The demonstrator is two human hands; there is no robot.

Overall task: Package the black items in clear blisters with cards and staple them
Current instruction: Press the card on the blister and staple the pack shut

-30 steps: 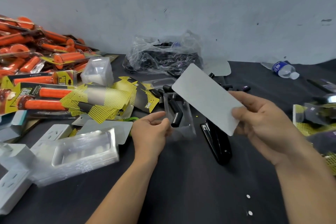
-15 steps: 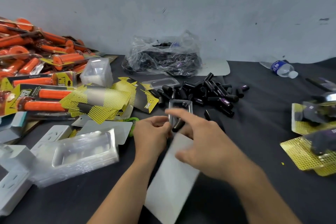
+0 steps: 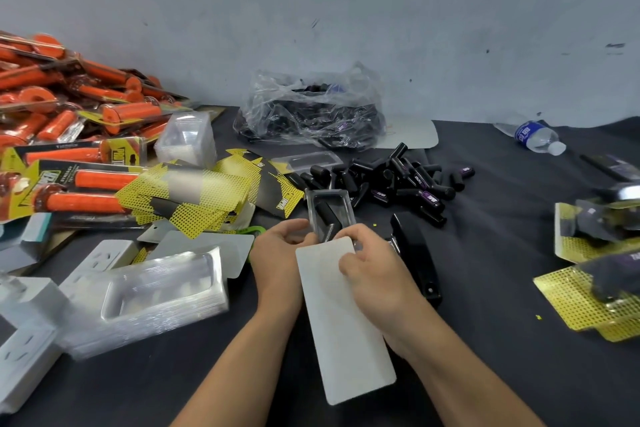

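Note:
A clear blister (image 3: 329, 208) with one black item (image 3: 327, 218) inside is held at its near end by my left hand (image 3: 280, 253). My right hand (image 3: 372, 274) pinches a white-backed card (image 3: 341, 319), whose far edge meets the blister's near end. The card stretches toward me over the dark table. A pile of loose black items (image 3: 391, 180) lies just beyond the blister. A black stapler (image 3: 415, 253) lies to the right of my right hand.
A stack of clear blisters (image 3: 149, 295) and white sockets (image 3: 24, 350) lie at left. Yellow cards (image 3: 187, 198) and orange packaged grips (image 3: 69, 121) fill the far left. A plastic bag (image 3: 311, 111) sits at the back, a water bottle (image 3: 536, 137) far right, finished packs (image 3: 599, 274) at right.
My right hand brought the card down from mid-air and lined its far edge up with the blister's near end. My left hand stayed on the blister.

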